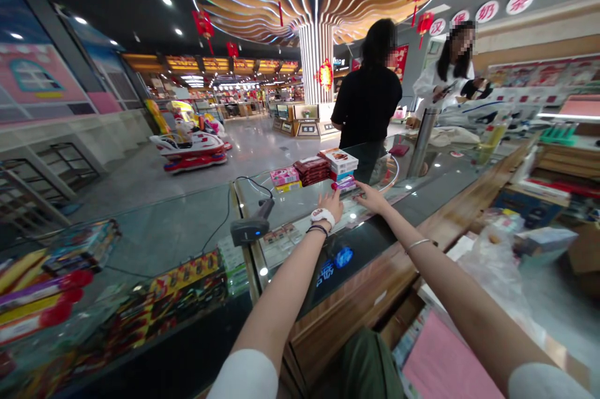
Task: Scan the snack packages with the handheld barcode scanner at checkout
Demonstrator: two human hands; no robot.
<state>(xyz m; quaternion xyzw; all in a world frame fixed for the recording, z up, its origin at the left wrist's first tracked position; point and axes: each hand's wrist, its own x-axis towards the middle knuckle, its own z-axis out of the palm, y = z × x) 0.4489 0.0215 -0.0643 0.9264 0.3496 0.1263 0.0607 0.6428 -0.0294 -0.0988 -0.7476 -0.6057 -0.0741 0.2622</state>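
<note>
Both my arms reach forward over a glass-topped counter. My left hand [330, 204], with a white band at the wrist, is at the near side of a small purple box [345, 184] with a red end. On the box's right, my right hand [372, 199] has its fingers apart. Behind the purple box stand white boxes [338, 159] on a blue one. Stacked dark red packets [312, 171] lie to their left, beside a pink box [284, 175] on a yellow one. Whether my left fingers grip the purple box is too small to tell.
A barcode scanner [253, 224] with a cable stands left of my left hand. Colourful packages [79, 249] lie at the far left. Beyond the counter is a person in black [370, 99]; another in white [450, 74] stands at the right. A metal post [423, 142] rises from the counter.
</note>
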